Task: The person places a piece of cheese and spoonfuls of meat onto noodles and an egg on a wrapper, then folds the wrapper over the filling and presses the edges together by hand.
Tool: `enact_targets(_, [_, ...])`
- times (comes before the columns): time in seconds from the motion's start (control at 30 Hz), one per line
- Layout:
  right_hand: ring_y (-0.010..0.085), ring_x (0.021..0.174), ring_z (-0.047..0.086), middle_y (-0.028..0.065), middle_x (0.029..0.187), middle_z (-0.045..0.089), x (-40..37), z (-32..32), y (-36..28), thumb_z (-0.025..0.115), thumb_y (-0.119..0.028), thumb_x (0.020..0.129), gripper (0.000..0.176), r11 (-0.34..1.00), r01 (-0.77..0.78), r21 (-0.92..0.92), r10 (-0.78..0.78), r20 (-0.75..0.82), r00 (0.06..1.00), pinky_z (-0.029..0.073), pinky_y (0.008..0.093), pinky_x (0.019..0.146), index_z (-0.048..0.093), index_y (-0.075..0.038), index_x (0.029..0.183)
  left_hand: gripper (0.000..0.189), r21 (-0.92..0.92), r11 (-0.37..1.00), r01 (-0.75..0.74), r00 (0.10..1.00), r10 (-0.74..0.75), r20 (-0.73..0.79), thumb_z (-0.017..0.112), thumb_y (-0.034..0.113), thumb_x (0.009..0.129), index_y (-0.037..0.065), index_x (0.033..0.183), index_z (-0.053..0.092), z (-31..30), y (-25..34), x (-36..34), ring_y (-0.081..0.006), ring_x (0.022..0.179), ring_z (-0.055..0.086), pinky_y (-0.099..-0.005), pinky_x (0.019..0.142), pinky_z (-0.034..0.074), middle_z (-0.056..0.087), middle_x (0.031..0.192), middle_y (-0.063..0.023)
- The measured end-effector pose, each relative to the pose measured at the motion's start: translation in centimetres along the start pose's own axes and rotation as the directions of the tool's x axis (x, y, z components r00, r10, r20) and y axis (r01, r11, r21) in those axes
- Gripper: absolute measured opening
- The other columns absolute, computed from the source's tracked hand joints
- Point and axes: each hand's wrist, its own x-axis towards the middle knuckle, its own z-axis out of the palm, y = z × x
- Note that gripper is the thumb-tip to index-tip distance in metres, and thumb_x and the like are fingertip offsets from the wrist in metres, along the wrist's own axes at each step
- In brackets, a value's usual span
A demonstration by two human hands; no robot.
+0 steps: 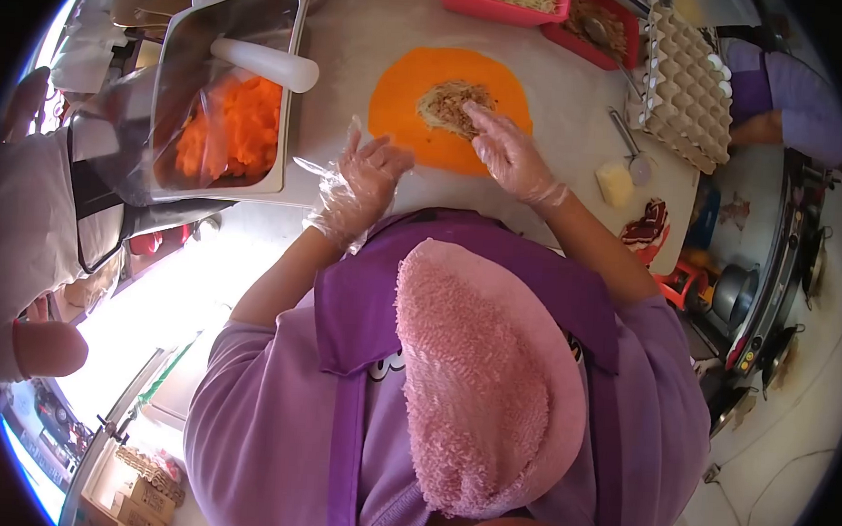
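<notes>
A flat round orange sheet of dough (401,95) lies on the worktop, with a mound of shredded, noodle-like filling (443,107) at its middle. My right hand (510,153), in a clear plastic glove, reaches over the dough's right side. Its fingers are stretched out, and the fingertips are at the filling's right edge. My left hand (366,186), gloved the same way, is raised near the worktop's front edge, just left of the dough. Its fingers are spread and it holds nothing.
At left, a metal tub (295,94) holds orange dough (233,129) and a white rolling pin (265,64). Two red containers (501,13) of filling stand at the back, beside egg trays (683,86). A metal-handled utensil (626,131) and pale-yellow piece (615,185) lie right. Another person's arm (766,129) shows there.
</notes>
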Motion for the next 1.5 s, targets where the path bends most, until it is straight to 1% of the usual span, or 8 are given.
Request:
enact_targets(0.07, [0.0357,0.114,0.049,0.0201,0.129,0.047,0.3,-0.2,-3.3,0.057,-0.019,0.086,0.054,0.99,0.088,0.114,-0.091,0.029,0.995,0.04,0.0396,0.096,0.041,-0.006,0.137,0.019,-0.009,1.0,0.011,0.998,-0.012,-0.059,0.058,0.002,0.079,0.01,0.096,0.063,-1.3,0.5,1.3,-0.0308,0.1,0.062,-0.0547,0.098,0.037,0.065,0.094,-0.0087])
enact_targets(0.23, [0.0352,0.108,0.055,0.0216,0.118,0.056,0.2,-0.9,-4.3,0.052,-0.015,0.088,0.051,0.901,-0.145,-0.41,0.26,0.242,0.935,0.042,0.0399,0.093,0.04,-0.005,0.137,0.013,-0.184,0.948,0.26,0.965,-0.259,0.032,0.055,0.002,0.083,0.007,0.092,0.064,-3.3,1.5,2.7,-0.0327,0.084,0.065,-0.0424,0.077,0.052,0.067,0.086,-0.0133])
enact_targets(0.33, [0.0358,0.099,0.058,0.0209,0.107,0.062,-0.1,-2.5,-4.7,0.05,-0.012,0.086,0.053,0.864,-0.414,-0.286,0.492,0.302,0.817,0.044,0.0402,0.088,0.04,-0.006,0.138,0.015,-0.162,0.976,0.147,0.985,-0.159,-0.063,0.056,0.003,0.077,0.006,0.09,0.063,-3.7,1.6,2.4,-0.0304,0.076,0.065,-0.0382,0.063,0.052,0.066,0.082,-0.0109])
enact_targets(0.63, [0.0339,0.096,0.059,0.0176,0.101,0.063,-1.4,-2.1,-4.0,0.066,-0.016,0.075,0.04,0.904,-0.163,-0.395,0.239,0.152,0.959,0.044,0.043,0.081,0.057,-0.004,0.112,0.015,-0.239,0.966,0.101,0.994,-0.086,0.072,0.055,0.005,0.079,0.008,0.091,0.064,-3.3,2.7,1.9,-0.0303,0.078,0.065,-0.0404,0.067,0.053,0.067,0.088,-0.0104])
enact_targets(0.93, [0.0342,0.085,0.062,0.014,0.089,0.065,1.1,1.2,-0.5,0.065,-0.018,0.072,0.013,0.847,-0.242,-0.473,0.418,0.31,0.854,0.047,0.0442,0.075,0.063,-0.009,0.082,0.016,-0.224,0.972,0.075,0.992,-0.05,0.118,0.057,0.004,0.079,0.008,0.093,0.063,-4.2,2.7,3.0,-0.0306,0.079,0.065,-0.0401,0.066,0.052,0.066,0.092,-0.0118])
enact_targets(1.03, [0.0335,0.089,0.063,0.0156,0.091,0.066,3.1,-0.1,-0.5,0.062,-0.019,0.076,0.014,0.809,-0.285,-0.513,0.511,0.377,0.773,0.047,0.0436,0.076,0.066,-0.009,0.085,0.02,-0.222,0.971,0.09,0.993,-0.072,0.088,0.061,0.004,0.076,0.008,0.095,0.063,-4.5,2.6,3.7,-0.0306,0.086,0.065,-0.0398,0.075,0.053,0.065,0.095,-0.0112])
enact_targets(1.1, [0.0312,0.086,0.064,0.014,0.088,0.066,4.3,-1.3,-0.5,0.063,-0.019,0.077,0.016,0.831,-0.295,-0.472,0.496,0.387,0.777,0.048,0.0409,0.074,0.067,-0.01,0.089,0.027,-0.071,0.979,-0.19,0.94,0.161,-0.302,0.065,0.004,0.073,0.008,0.099,0.063,-4.4,2.6,4.4,-0.0305,0.095,0.062,-0.0423,0.087,0.05,0.064,0.098,-0.0101])
enact_targets(1.5, [0.0237,0.085,0.063,0.0116,0.089,0.067,11.9,-4.6,3.6,0.074,-0.024,0.071,0.034,0.904,-0.31,-0.294,0.427,0.578,0.696,0.049,0.0341,0.077,0.066,-0.005,0.098,0.039,-0.316,0.876,-0.365,0.915,0.4,0.053,0.067,0.006,0.07,0.007,0.108,0.063,5.1,-0.3,5.9,-0.0295,0.121,0.049,-0.0489,0.105,0.036,0.057,0.118,-0.011])
